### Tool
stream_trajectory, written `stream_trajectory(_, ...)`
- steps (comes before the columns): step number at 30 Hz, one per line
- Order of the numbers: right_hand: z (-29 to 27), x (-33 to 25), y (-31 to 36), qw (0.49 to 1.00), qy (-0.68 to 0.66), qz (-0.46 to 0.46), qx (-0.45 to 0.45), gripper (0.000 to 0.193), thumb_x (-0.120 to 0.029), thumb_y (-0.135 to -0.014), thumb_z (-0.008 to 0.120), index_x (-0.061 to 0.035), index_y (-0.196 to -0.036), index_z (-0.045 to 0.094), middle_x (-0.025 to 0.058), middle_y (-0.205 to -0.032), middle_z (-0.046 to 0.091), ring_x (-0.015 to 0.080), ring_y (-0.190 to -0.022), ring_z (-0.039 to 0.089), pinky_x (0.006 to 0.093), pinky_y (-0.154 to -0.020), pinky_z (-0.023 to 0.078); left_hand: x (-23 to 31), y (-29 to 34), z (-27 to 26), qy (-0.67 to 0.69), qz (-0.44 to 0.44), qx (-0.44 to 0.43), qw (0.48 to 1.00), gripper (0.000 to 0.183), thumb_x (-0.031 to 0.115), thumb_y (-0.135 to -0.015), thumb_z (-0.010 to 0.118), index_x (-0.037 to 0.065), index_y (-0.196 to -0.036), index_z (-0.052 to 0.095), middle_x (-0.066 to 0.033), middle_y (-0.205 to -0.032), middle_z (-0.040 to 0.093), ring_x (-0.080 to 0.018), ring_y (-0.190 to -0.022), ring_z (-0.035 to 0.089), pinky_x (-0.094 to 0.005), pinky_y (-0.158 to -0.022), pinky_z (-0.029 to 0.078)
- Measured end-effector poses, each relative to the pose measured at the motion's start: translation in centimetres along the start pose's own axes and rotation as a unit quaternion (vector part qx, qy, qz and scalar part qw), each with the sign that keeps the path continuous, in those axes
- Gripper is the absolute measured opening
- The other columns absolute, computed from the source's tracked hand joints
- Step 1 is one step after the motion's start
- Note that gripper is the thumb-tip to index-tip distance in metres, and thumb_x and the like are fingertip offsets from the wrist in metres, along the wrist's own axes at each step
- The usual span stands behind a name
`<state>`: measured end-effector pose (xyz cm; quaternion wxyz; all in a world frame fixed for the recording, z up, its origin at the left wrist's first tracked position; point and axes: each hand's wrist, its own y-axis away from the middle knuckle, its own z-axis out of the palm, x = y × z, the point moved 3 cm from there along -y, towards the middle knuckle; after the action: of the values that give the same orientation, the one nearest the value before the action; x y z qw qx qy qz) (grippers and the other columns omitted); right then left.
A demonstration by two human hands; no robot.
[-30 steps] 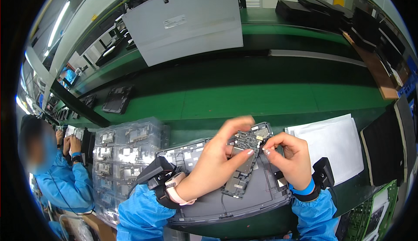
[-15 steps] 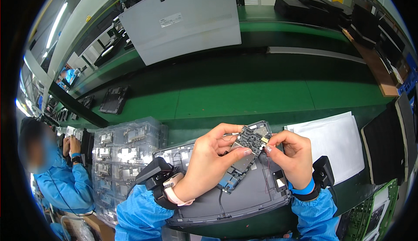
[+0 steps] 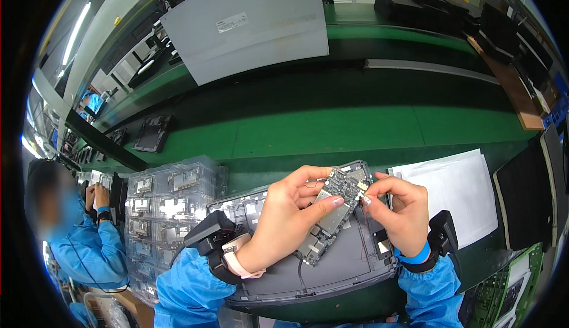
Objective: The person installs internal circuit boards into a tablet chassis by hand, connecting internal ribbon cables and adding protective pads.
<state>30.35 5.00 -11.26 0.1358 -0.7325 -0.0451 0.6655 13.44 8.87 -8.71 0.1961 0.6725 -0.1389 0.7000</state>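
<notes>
Holding the circuit board (image 3: pixel 320 228) at its left side, the fingers of my left hand (image 3: pixel 285 212) are curled closed, thumb pressed across the board's upper face and the others bent behind it. I have the board tilted above a large grey casing (image 3: pixel 339 273), its far end leaning right and its near end lower and to the left. My right hand (image 3: pixel 404 210) is at the far right corner of the board, thumb and forefinger drawn nearly together beside a small pale connector (image 3: pixel 361 185); I cannot tell whether they grip it, a thin wire or nothing.

The casing lies flat toward the front edge of the green tabletop (image 3: pixel 481 271), beneath both my hands. Just beyond its right side are white sheets (image 3: pixel 453 200), and farther toward the tabletop's right edge a black padded piece (image 3: pixel 524 191) with pale edging. To the left of the casing stand clear plastic trays (image 3: pixel 159 206) with boards in their compartments. Past these, a co-worker (image 3: pixel 89 257) in blue sits at the left, hands close together.
</notes>
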Motion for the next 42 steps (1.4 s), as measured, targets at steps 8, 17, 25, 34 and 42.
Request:
stream_trajectory(8,-0.1,0.0,0.0,1.0,0.009,0.009,0.01,0.002,-0.005,-0.075,0.065,-0.0033,-0.073,0.064,0.0016,-0.062,0.063,0.0111,-0.063,0.059,0.0415,-0.098,0.035,-0.2,-0.1,0.1,0.016,-0.024,0.003,1.0,0.032,-0.004,-0.082,0.062,-0.005,-0.112,0.051,-0.0144,-0.099,0.065,-0.0114,-0.086,0.063,-0.0208,-0.073,0.053)
stream_trajectory(17,-0.1,0.0,0.1,0.999,0.032,0.015,0.008,0.003,-0.006,-0.074,0.065,-0.004,-0.073,0.064,0.001,-0.062,0.063,0.0115,-0.062,0.059,0.0419,-0.099,0.034,0.2,0.2,0.3,-0.074,0.08,0.007,0.994,0.034,-0.005,-0.082,0.062,-0.005,-0.114,0.05,-0.0139,-0.102,0.065,-0.0122,-0.091,0.062,-0.0228,-0.078,0.051)
stream_trajectory(25,0.0,-0.8,0.2,0.992,0.119,-0.007,0.029,0.002,-0.007,-0.074,0.067,-0.0056,-0.075,0.067,0.0021,-0.066,0.066,0.0143,-0.063,0.063,0.0432,-0.098,0.035,0.2,0.1,0.2,-0.028,0.014,0.011,0.999,0.032,-0.006,-0.083,0.06,-0.006,-0.114,0.05,-0.0134,-0.102,0.065,-0.0114,-0.091,0.062,-0.0223,-0.078,0.051)
stream_trajectory(34,-0.1,-1.1,0.3,0.99,0.139,-0.02,0.033,0.003,-0.008,-0.074,0.067,-0.0059,-0.076,0.068,0.0024,-0.068,0.067,0.0159,-0.065,0.064,0.0449,-0.097,0.037,0.2,0.1,0.3,-0.025,-0.003,0.009,1.0,0.031,-0.005,-0.083,0.061,-0.005,-0.113,0.051,-0.0124,-0.1,0.065,-0.0107,-0.089,0.062,-0.0213,-0.077,0.051)
stream_trajectory(42,-0.2,-0.7,0.3,0.995,0.095,-0.001,0.019,0.003,-0.008,-0.075,0.066,-0.0061,-0.076,0.067,0.0008,-0.065,0.066,0.0143,-0.065,0.063,0.0459,-0.1,0.034,0.2,0.1,0.3,-0.013,-0.005,0.006,1.0,0.032,-0.005,-0.083,0.062,-0.004,-0.113,0.051,-0.0121,-0.1,0.065,-0.0108,-0.089,0.062,-0.021,-0.076,0.051)
